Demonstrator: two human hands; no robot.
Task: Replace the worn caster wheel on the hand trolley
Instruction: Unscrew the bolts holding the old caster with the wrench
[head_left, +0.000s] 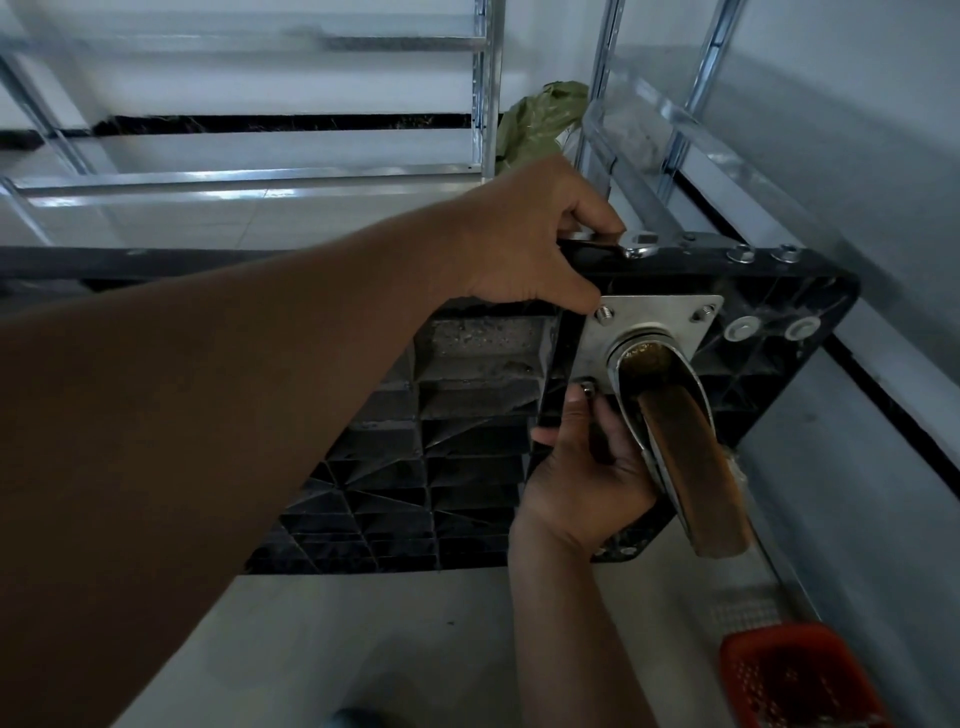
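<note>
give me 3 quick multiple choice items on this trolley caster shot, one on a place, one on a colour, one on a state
1. Where is the red basket?
A. lower right, on the floor
B. on the shelf
C. in the left hand

2. What colour is the trolley deck?
A. white
B. black
C. green

3. What is the left hand doing?
A. hanging idle
B. lying flat on the floor
C. gripping a wrench at the deck's edge

Answers: 1 A, it sits at the frame's bottom right corner. 2 B, the ribbed underside is black. 3 C, its fingers curl round the wrench handle.
</note>
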